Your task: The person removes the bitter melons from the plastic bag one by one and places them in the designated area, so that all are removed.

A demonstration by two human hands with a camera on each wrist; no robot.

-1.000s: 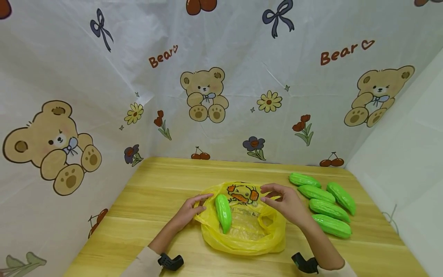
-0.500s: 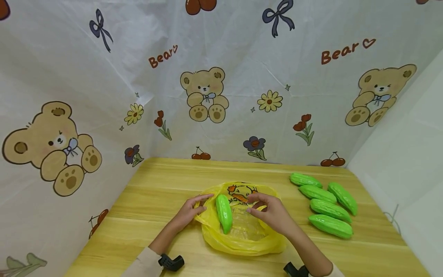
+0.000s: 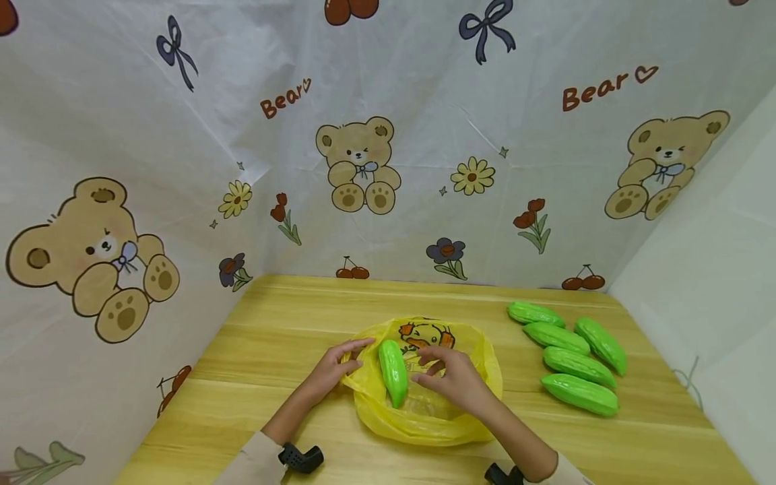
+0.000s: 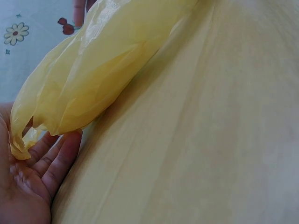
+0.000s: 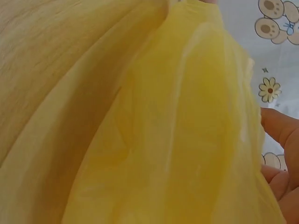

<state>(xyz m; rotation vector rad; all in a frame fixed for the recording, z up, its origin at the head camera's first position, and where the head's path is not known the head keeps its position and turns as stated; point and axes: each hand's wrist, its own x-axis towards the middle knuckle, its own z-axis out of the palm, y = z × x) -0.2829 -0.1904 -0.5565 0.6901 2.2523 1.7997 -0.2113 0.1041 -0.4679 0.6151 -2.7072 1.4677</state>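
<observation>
A yellow plastic bag [image 3: 436, 434] printed with a duck lies with its mouth wide on the wooden table. One bright green bitter melon [image 3: 393, 374] rests inside it, near the left side. My left hand [image 3: 330, 370] holds the bag's left rim; in the left wrist view the yellow film [image 4: 93, 70] lies against the palm and fingers. Over the bag's mouth, just right of the melon, hovers my right hand [image 3: 455, 377], its fingers bent, thumb apart, nothing between them. The right wrist view shows mostly the bag's side [image 5: 187, 130], with part of that hand beyond it.
Several more green bitter melons [image 3: 578, 364] lie grouped at the table's right. A cloth backdrop [image 3: 412, 202] with printed bears rises behind and left of the wooden table [image 3: 291, 310]. A thin pale cord [image 3: 691, 384] hangs by the right edge.
My right hand has moved left across the bag's mouth, from its right rim to beside the melon inside. The left hand stays at the left rim.
</observation>
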